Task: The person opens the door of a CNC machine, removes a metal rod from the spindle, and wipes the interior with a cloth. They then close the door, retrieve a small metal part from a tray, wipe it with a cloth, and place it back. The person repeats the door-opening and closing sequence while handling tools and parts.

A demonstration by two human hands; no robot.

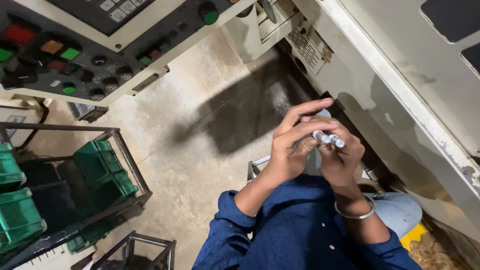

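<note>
Both hands meet in the middle of the view, above the person's lap. The left hand [290, 147] is closed around one end of a small shiny metal part [328, 138], with the index finger stretched out straight above it. The right hand [341, 159] is curled under the same part and grips it from the other side; a thin metal bangle [356, 214] sits on this wrist. The part is a short silver cylinder, and only its middle and one tip show between the fingers, so its full shape is hard to make out. Something pale lies behind the hands, but the fingers cover most of it and I cannot tell what it is.

Below the hands, blue shirt sleeves [235, 220] fill the bottom of the picture and are cut off by the edge. Behind the hands stands a large pale machine housing [400, 95] with chipped paint; its dark opening is in shadow and shows no detail. At the upper left hangs a control panel [90, 55] with coloured buttons, partly cut off. Green plastic crates [102, 172] sit in a metal rack [122, 150] on the concrete floor [200, 125] at the left.
</note>
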